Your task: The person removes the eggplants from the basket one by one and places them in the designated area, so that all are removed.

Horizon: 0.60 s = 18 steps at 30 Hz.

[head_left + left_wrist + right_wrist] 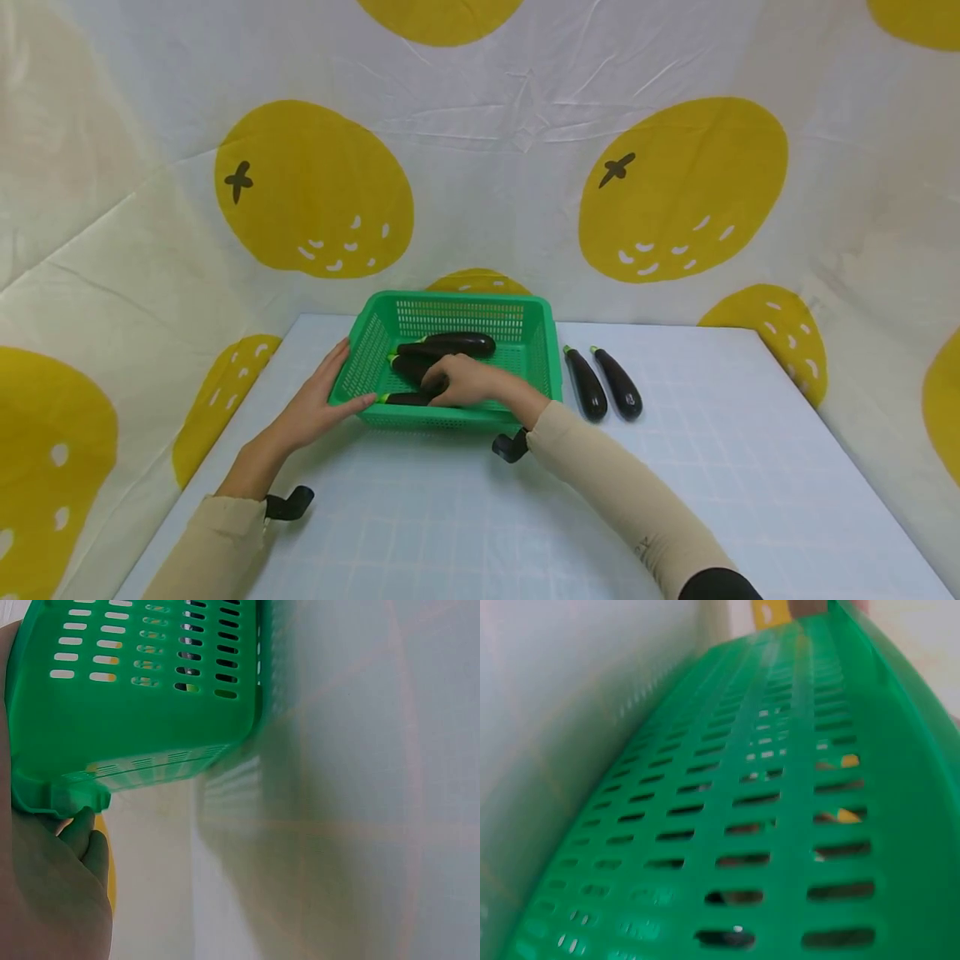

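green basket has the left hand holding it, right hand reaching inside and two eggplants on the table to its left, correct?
Wrong side: the head view shows the two eggplants on the table to the right of the green basket. The left hand holding it and the right hand reaching inside both stand.

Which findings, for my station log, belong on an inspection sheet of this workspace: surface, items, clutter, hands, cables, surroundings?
Surface: pale table with faint lines.
Job's things: green basket; at least four eggplants inside it, two more on the table to its right.
Clutter: nothing seen.
Left hand: grips the green basket's rim at its left end.
Right hand: reaches inside, fingers curled at an eggplant; exact hold partly hidden.
Cables: nothing seen.
Surroundings: white cloth with yellow fruit-like prints.
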Each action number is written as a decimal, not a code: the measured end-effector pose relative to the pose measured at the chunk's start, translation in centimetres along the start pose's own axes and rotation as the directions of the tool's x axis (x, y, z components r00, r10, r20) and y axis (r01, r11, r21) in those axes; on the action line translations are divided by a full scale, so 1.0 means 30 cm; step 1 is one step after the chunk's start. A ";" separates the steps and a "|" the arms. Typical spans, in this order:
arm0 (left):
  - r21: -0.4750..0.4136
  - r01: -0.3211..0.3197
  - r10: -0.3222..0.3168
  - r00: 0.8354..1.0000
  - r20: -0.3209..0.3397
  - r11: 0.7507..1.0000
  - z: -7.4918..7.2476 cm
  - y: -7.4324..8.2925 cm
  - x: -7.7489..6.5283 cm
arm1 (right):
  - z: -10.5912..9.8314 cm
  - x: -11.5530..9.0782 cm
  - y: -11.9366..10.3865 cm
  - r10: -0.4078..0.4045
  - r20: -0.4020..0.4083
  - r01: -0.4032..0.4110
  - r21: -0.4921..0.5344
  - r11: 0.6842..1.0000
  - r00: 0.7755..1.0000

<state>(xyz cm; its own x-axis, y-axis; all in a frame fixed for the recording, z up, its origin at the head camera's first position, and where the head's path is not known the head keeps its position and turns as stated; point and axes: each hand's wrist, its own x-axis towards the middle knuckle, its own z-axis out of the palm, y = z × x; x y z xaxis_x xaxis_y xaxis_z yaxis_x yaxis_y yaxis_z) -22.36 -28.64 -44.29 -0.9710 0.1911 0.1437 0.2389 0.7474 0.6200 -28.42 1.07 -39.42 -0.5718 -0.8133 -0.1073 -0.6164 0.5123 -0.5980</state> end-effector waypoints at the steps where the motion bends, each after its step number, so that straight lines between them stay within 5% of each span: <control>1: 0.001 -0.001 0.001 1.000 0.000 1.000 0.000 0.000 0.000 | 0.003 0.004 -0.004 0.012 0.009 -0.012 -0.013 1.000 1.000; 9: -0.004 -0.016 0.016 1.000 -0.001 1.000 -0.005 0.003 -0.002 | 0.012 0.012 -0.025 0.130 0.072 -0.129 -0.029 0.991 0.989; 18: -0.005 -0.011 0.011 1.000 -0.001 1.000 -0.003 0.001 -0.001 | 0.027 0.025 -0.006 0.153 0.069 -0.148 -0.074 0.986 0.986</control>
<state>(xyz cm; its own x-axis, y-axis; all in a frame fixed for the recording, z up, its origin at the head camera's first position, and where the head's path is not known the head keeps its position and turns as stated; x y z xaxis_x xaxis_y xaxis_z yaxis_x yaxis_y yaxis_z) -22.31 -28.68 -44.19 -0.9683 0.1990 0.1512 0.2496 0.7422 0.6220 -28.32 0.14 -40.04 -0.6209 -0.7422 -0.2522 -0.5630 0.6460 -0.5154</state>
